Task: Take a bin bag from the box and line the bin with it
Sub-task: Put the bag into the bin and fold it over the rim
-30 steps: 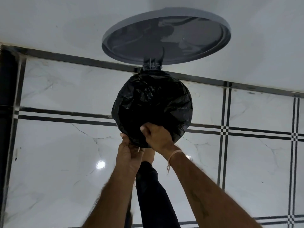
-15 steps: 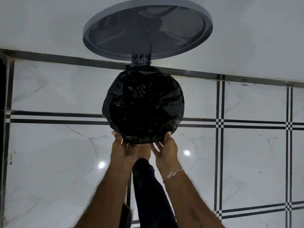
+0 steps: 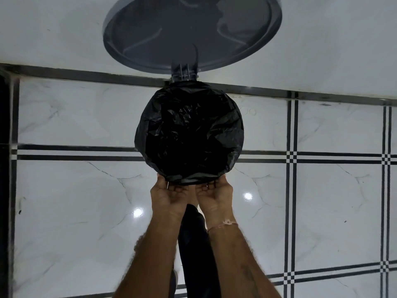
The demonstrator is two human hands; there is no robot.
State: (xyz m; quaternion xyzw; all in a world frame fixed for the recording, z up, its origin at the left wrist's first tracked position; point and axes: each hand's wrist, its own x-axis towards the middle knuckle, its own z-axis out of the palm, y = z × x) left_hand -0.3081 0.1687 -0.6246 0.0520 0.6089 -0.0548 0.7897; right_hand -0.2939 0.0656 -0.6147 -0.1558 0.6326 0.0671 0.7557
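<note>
I look straight down into a round pedal bin whose mouth is covered by the crinkled black bin bag [image 3: 189, 134]. The bag is spread inside and folded over the rim all round. The bin's grey lid [image 3: 191, 31] stands open against the wall behind, held by its hinge [image 3: 183, 75]. My left hand [image 3: 166, 198] and my right hand [image 3: 216, 196] sit side by side at the bin's near edge, palms up. Their fingers curl onto the bag's folded-over edge, and the fingertips are partly hidden under the plastic.
The bin stands on a glossy white marble floor [image 3: 322, 211] with black stripe lines, close to a white wall with a dark skirting band [image 3: 86, 75]. My dark trouser leg [image 3: 197, 244] shows between my forearms. No box is in view.
My right hand left the top of the bag and dropped to the near rim. Both hands turned palms up and drew together under the bag's edge.
</note>
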